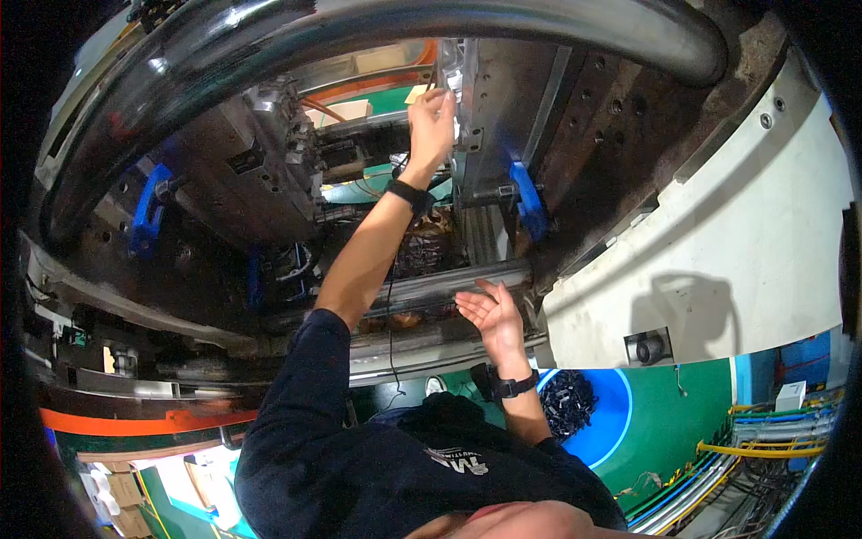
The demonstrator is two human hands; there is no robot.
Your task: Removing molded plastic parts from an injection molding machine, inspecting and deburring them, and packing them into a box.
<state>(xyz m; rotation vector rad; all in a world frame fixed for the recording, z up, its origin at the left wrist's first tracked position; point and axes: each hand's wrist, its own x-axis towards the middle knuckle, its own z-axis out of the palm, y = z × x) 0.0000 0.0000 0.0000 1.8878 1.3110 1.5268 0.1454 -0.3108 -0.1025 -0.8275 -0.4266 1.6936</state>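
- Far left, low down, cardboard boxes [130, 490] in a stack, and what's inside them I can't make out
- Now the left hand [431, 121], raised deep inside the machine, fingers curled in close together at the edge of a steel block; whether they're clamped on anything, I can't tell from here
- Just beside those fingers, a yellow scrap [417, 93], too small to judge stiff or soft
- And here's the steel block [494, 99] itself, upright at upper middle, right alongside the left hand: surely heavy, dead stiff, not fragile, perhaps slick if oily; the plain outer edge looks the safest hold, well away from the fiddly fittings
- Below it, the right hand [489, 314], palm turned up, fingers spread apart, nothing in the grasp
- Over to the right, a big blue tub [620, 404] on the green floor, with a heap of small black pieces [567, 402] inside, likely light and easy to scoop
- Far right, a little white box [790, 396] beside the pipes, contents hidden
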